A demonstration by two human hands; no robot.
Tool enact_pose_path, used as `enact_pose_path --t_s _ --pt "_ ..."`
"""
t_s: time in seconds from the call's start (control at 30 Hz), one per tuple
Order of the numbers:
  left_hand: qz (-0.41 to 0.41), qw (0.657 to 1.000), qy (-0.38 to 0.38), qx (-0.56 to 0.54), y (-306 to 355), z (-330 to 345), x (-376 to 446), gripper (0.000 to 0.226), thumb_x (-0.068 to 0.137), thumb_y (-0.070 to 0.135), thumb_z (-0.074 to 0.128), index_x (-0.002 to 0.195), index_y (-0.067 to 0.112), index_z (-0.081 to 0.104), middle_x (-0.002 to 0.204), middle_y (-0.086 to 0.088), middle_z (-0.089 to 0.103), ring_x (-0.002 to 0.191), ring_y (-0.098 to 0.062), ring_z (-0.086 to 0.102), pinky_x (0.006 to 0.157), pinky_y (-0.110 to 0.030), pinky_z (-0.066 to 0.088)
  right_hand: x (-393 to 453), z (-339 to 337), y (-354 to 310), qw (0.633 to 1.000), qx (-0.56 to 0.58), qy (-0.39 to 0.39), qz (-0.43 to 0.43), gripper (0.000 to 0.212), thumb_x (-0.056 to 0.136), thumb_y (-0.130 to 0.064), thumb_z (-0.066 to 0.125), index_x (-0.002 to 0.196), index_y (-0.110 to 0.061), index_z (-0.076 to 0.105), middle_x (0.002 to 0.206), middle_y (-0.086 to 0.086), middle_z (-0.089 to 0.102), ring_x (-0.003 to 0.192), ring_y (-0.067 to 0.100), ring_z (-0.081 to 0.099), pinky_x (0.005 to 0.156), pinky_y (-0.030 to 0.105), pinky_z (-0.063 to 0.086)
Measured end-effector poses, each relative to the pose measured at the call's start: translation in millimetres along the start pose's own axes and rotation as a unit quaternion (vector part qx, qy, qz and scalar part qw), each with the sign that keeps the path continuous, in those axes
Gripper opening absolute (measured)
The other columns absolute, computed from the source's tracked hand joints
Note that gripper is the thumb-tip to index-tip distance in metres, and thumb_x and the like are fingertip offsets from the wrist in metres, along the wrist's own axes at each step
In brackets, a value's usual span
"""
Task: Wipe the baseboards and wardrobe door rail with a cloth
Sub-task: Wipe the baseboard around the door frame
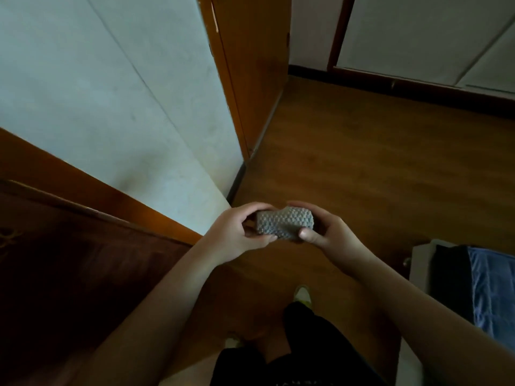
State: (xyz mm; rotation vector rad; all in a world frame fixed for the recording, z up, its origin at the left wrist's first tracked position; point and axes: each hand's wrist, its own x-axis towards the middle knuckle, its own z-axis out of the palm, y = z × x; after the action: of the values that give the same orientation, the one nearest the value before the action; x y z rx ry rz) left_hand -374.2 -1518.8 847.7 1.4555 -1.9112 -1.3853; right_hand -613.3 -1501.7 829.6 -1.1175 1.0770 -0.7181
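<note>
Left hand and right hand gripping folded grey cloth with curled fingers, baseboard at 11 o'clock.

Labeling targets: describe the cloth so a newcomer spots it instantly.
Start at the brown wooden floor in the middle of the view, above the person's shoes. There the left hand and right hand grip the cloth between them. It is the only grey, bumpy-textured thing, folded small.

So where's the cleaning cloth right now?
In the head view the folded grey cloth sits low centre, gripped between the left hand and right hand above the wooden floor, not touching the baseboard.
</note>
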Motion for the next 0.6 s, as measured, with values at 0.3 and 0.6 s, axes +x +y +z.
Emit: enact_pose_path --t_s 0.3,0.6 --pt "-0.091 0.974 0.071 -0.195 -46.4 -15.3 -11.3 0.061 0.064 0.062 0.083 0.118 0.039 0.063 0.118 0.017 0.067 0.115 -0.006 0.062 0.097 -0.036 0.055 46.5 38.5 14.6 0.976 -0.199 0.047 -0.073 0.051 0.071 -0.051 0.073 0.116 -0.035 0.055 0.099 -0.021 0.064 0.090 -0.011 0.063 0.071 0.006 0.049" --pt "-0.051 0.996 0.048 -0.063 -111.9 -43.0 -35.2 0.041 0.082 0.041 0.078 0.110 0.062 0.057 0.116 0.031 0.063 0.112 0.004 0.061 0.086 -0.016 0.054 68.2 103.2 74.2 0.984 -0.161 0.012 -0.075 0.055 0.075 -0.044 0.080 0.117 -0.028 0.049 0.140 -0.014 0.048 0.128 0.007 0.052 0.098 0.022 0.049"
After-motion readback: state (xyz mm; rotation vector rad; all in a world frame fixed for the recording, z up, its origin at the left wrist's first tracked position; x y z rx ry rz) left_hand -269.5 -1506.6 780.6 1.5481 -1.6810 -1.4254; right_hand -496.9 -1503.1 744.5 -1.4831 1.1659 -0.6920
